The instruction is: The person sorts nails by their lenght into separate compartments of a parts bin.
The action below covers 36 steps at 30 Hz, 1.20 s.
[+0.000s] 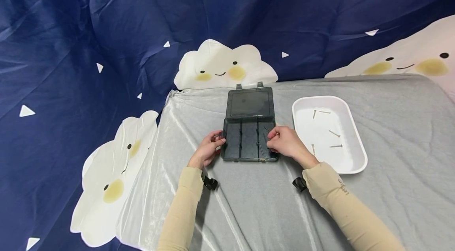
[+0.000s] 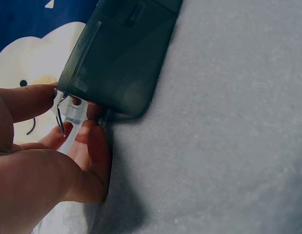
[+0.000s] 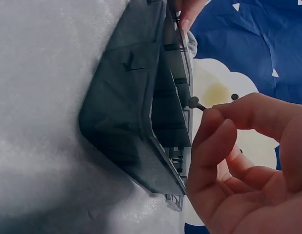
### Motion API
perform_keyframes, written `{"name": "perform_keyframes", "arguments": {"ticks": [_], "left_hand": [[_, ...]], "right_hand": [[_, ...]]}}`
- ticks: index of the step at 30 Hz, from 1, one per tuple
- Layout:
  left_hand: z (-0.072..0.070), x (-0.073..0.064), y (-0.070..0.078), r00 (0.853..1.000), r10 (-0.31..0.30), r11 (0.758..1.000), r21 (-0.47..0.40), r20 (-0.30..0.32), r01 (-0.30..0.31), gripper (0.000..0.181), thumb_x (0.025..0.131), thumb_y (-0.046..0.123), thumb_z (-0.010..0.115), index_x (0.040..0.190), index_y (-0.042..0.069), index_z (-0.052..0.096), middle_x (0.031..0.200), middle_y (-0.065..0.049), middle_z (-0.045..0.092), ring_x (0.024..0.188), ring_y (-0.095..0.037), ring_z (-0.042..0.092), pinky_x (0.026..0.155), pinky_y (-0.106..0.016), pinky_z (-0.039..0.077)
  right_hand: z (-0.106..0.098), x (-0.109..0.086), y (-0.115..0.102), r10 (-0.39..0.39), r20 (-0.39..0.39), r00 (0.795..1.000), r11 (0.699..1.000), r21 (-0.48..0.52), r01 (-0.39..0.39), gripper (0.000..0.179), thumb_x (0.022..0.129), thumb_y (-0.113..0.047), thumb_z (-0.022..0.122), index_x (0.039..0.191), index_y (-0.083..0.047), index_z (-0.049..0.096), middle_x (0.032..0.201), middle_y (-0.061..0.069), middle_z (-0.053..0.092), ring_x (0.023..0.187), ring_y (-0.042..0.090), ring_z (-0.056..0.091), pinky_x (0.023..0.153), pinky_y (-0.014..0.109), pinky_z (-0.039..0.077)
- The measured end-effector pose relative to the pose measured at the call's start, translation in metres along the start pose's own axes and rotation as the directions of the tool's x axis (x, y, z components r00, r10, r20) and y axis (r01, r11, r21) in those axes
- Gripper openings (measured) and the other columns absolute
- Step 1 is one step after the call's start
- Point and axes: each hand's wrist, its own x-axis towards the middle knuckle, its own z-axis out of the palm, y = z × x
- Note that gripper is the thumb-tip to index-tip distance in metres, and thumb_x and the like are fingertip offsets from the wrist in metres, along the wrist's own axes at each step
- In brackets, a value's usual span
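A dark translucent compartment box (image 1: 232, 144) lies on the grey cloth, its hinged lid (image 1: 250, 103) folded back. My left hand (image 1: 209, 148) grips the box's left side, thumb at the rim and fingers below it in the left wrist view. Over the right-hand column, my right hand (image 1: 283, 140) pinches a nail between thumb and fingertips. Its flat round head (image 3: 193, 102) sticks out in the right wrist view, while much of the shank is hidden by the fingers. Another nail (image 1: 261, 150) leans inside that column near the front wall.
To the right of the box stands a white tray (image 1: 358, 146) holding several loose nails (image 1: 334, 133). Grey cloth (image 1: 256, 203) covers the table, with a navy cloud-print curtain (image 1: 305, 18) behind and to the left.
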Motion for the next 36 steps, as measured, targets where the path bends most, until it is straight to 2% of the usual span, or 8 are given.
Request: {"name": "perform_keyframes", "arguments": {"ticks": [4,12,20,27,36], "left_hand": [[0.0,0.001,-0.001,1.0,-0.003,1.0,-0.007,0.001,0.003,0.049,0.095,0.006,0.058,0.142,0.009,0.043,0.131,-0.013,0.049,0.105,-0.016,0.053,0.084,-0.031,0.047],[-0.001,0.003,-0.002,1.0,-0.005,1.0,-0.008,0.01,0.005,0.05,0.095,0.006,0.058,0.143,0.009,0.042,0.134,-0.014,0.048,0.107,-0.017,0.053,0.087,-0.033,0.046],[0.0,0.005,-0.002,1.0,0.007,1.0,-0.01,0.013,-0.006,0.049,0.095,0.005,0.057,0.142,0.007,0.042,0.129,-0.012,0.049,0.1,-0.014,0.053,0.08,-0.03,0.045],[0.0,0.006,-0.002,1.0,0.003,1.0,-0.006,0.012,-0.003,0.049,0.095,0.006,0.057,0.142,0.008,0.042,0.128,-0.013,0.049,0.101,-0.015,0.053,0.08,-0.03,0.046],[-0.002,0.005,-0.003,1.0,0.001,1.0,-0.011,0.012,-0.001,0.049,0.095,0.006,0.057,0.142,0.008,0.042,0.129,-0.013,0.049,0.102,-0.016,0.054,0.082,-0.031,0.046]], "right_hand": [[0.002,-0.001,0.0,0.006,-0.006,1.0,1.0,-0.028,-0.006,0.022,0.072,-0.008,0.06,0.093,-0.002,0.065,0.061,-0.002,0.065,0.056,0.009,0.057,0.06,0.025,0.044],[0.0,-0.002,0.001,0.005,-0.002,1.0,1.0,-0.028,-0.005,0.016,0.081,-0.012,0.063,0.093,-0.002,0.064,0.065,0.002,0.069,0.056,0.009,0.06,0.06,0.026,0.044],[-0.01,-0.005,-0.003,-0.002,-0.019,1.0,0.999,-0.037,0.001,0.016,0.085,-0.017,0.061,0.094,-0.004,0.064,0.07,0.006,0.07,0.057,0.009,0.061,0.06,0.026,0.045],[-0.023,-0.009,-0.008,-0.02,-0.063,0.998,1.0,-0.008,0.02,0.021,0.086,-0.016,0.062,0.101,-0.001,0.066,0.085,0.012,0.073,0.064,0.012,0.063,0.059,0.026,0.046],[-0.042,-0.02,-0.009,-0.05,-0.15,0.988,0.998,0.027,0.054,0.026,0.087,-0.014,0.063,0.106,0.003,0.065,0.086,0.011,0.067,0.065,0.009,0.06,0.061,0.023,0.047]]}}
